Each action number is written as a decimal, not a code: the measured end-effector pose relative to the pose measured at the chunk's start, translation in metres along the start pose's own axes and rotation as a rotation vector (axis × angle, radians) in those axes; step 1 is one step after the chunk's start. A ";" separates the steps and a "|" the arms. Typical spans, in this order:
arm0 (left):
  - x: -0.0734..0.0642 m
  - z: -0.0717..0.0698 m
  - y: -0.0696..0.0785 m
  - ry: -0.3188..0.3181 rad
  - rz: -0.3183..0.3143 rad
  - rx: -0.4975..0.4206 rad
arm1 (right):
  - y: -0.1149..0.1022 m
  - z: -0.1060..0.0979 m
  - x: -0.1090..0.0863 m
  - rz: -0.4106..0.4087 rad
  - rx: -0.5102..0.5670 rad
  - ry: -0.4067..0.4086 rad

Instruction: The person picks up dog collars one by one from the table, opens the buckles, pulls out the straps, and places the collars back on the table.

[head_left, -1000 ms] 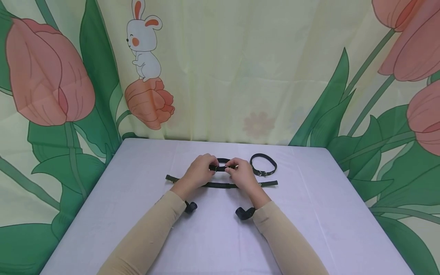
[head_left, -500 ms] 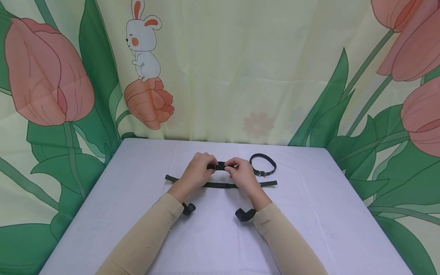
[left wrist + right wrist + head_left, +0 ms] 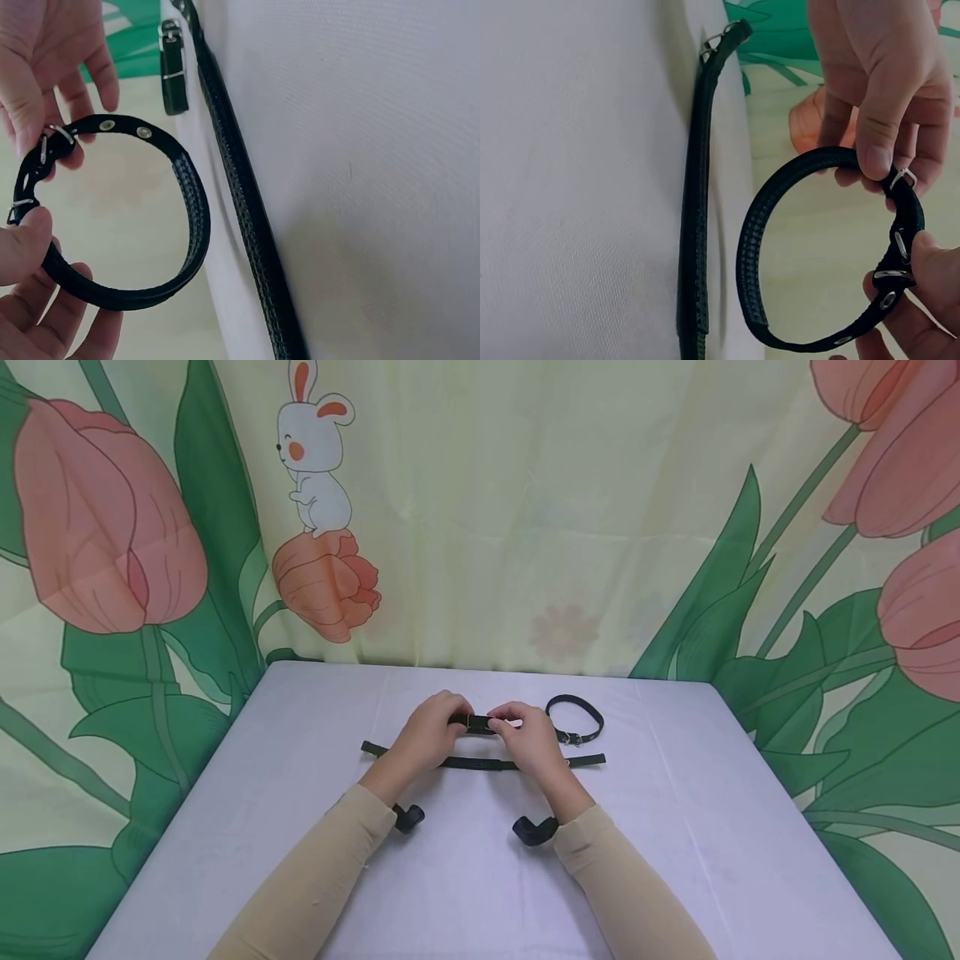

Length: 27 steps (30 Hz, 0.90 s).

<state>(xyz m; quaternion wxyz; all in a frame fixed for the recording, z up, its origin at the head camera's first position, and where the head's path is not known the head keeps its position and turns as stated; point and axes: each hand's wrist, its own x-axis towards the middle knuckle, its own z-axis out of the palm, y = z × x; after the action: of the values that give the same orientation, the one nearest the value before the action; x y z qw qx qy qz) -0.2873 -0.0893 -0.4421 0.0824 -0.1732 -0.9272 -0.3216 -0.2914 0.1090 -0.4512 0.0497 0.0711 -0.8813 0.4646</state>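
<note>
A black collar, its strap bent into a loop, is held between my two hands above the table. In the left wrist view my left hand pinches the collar beside a silver buckle, thumb on top. My right hand pinches the other end, by a metal ring and eyelets. The left hand sits close to the right, with a short stretch of strap showing between them. Stitching lines the inner side of the loop.
A second black collar lies stretched out on the white table beneath my wrists. Another collar, fastened in a ring, lies to the right of my right hand. A printed curtain hangs behind the table.
The held collar has tilted, so its far side no longer shows behind the near strap in the head view. My left hand has shifted slightly left.
</note>
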 end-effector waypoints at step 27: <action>-0.012 -0.006 0.011 0.092 0.012 -0.060 | -0.018 -0.003 -0.017 -0.035 0.118 -0.001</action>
<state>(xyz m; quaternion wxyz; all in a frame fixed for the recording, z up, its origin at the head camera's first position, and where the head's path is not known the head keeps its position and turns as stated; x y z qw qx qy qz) -0.2714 -0.0882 -0.4341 0.1216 -0.1664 -0.9114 -0.3562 -0.2713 0.1030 -0.4372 0.0532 0.0896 -0.8510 0.5148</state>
